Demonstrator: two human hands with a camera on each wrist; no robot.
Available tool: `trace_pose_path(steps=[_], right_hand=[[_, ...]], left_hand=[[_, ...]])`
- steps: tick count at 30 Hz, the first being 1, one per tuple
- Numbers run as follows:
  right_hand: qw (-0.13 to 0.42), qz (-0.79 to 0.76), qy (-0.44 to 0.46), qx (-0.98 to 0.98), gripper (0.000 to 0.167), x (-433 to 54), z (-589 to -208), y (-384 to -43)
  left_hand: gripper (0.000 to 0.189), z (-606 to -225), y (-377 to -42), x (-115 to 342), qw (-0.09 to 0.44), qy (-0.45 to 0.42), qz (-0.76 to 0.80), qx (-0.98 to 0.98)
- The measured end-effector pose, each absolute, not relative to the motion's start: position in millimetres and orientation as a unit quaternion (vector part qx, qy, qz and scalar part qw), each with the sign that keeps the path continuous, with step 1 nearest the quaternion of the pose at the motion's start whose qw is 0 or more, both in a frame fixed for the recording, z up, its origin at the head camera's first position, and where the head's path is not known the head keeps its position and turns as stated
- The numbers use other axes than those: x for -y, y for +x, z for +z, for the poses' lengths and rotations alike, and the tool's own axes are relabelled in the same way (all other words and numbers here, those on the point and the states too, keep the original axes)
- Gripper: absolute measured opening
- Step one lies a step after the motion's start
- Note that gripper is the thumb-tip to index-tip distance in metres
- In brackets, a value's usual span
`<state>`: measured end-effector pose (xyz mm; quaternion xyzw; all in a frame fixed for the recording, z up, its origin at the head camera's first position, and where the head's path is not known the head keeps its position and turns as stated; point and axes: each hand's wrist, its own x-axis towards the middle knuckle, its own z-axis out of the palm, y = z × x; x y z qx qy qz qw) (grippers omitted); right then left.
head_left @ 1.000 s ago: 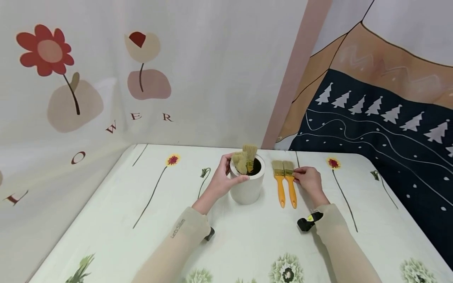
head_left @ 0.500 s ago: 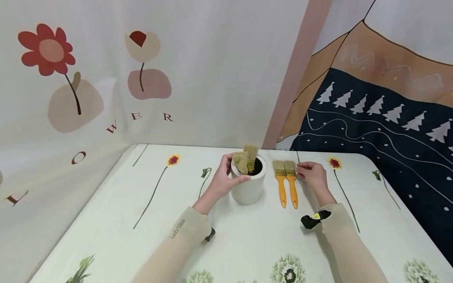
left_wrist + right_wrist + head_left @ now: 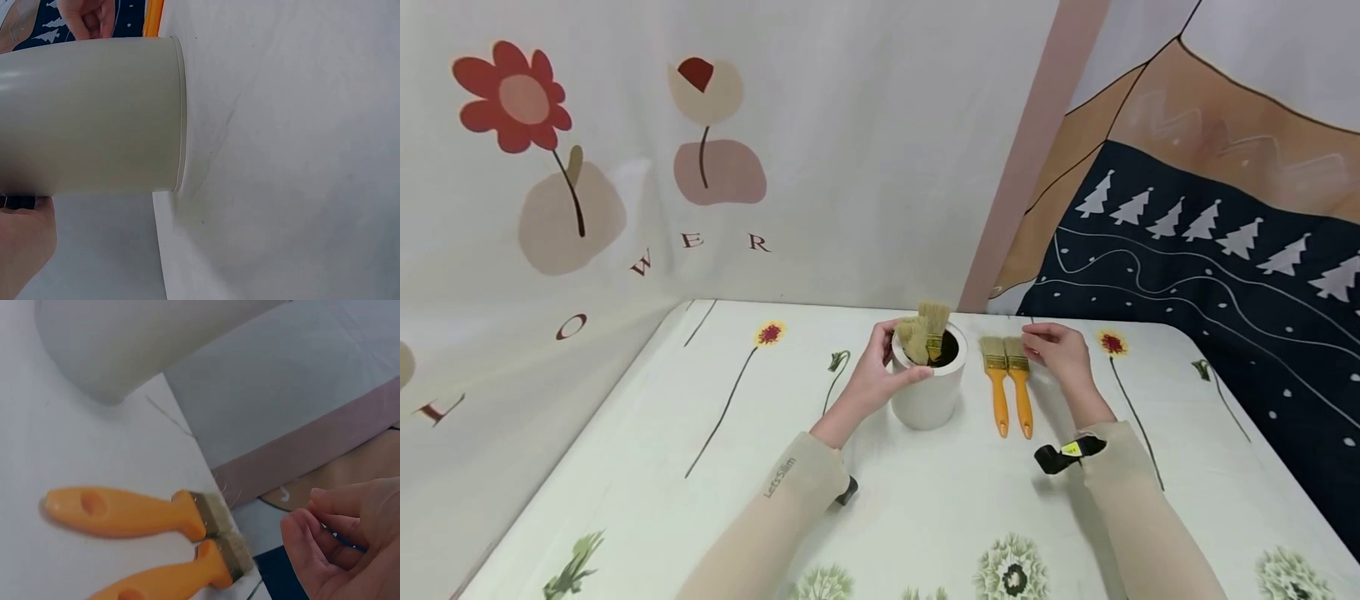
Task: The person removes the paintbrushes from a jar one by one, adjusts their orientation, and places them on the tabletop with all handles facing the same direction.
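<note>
Just the left hand (image 3: 876, 377) held the white pot (image 3: 925, 404)

Upright, the white pot stood toward the far side of the table (image 3: 947, 508). A flat brush (image 3: 934, 320) leaned in it with bristles up, beside a rounder bristle clump (image 3: 913, 340) at the rim's left. The left hand was curled round the pot's left side, thumb along the front of the rim, fingers partly hidden behind.

Near the pot, on its right, lay a first orange brush (image 3: 997, 387) and a second orange brush (image 3: 1021, 387), side by side, handles toward the person. The right hand (image 3: 1063, 357) was just beyond the second one's bristles, its fingers loosely bent and the thumb only narrowly apart from them; the right wrist view showed it clear of both brushes.

The white tabletop carried printed flowers, among them a yellow-and-red bloom (image 3: 770, 333) on a thin stem. Behind rose a pale wall cloth (image 3: 865, 167) with a large red flower (image 3: 523, 98) and dark red letters; at right, past a pink stripe (image 3: 1033, 150), a navy panel (image 3: 1150, 275) bore white trees.
</note>
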<state>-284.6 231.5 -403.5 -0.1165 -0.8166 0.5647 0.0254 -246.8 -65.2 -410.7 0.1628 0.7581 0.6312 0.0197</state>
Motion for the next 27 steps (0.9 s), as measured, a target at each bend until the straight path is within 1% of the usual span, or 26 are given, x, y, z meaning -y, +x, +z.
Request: trace_pose_path(steps=[7, 17, 27], right_hand=[[0.018, 0.582, -0.089, 0.808, 0.038, -221.4, -391.3, -280.5], [0.006, 0.594, -0.067, 0.801, 0.038, -202.5, -376.2, -269.3], [0.001, 0.611, 0.004, 0.791, 0.043, -184.4, -358.2, -257.6]], left_hand=[[0.088, -409.1, -246.9, 64.3, 0.021, 0.161, 0.630, -0.760], [0.100, -413.0, -246.8, 65.3, 0.023, 0.165, 0.639, -0.751], [0.098, -410.9, -247.5, 65.9, 0.021, 0.168, 0.634, -0.755]])
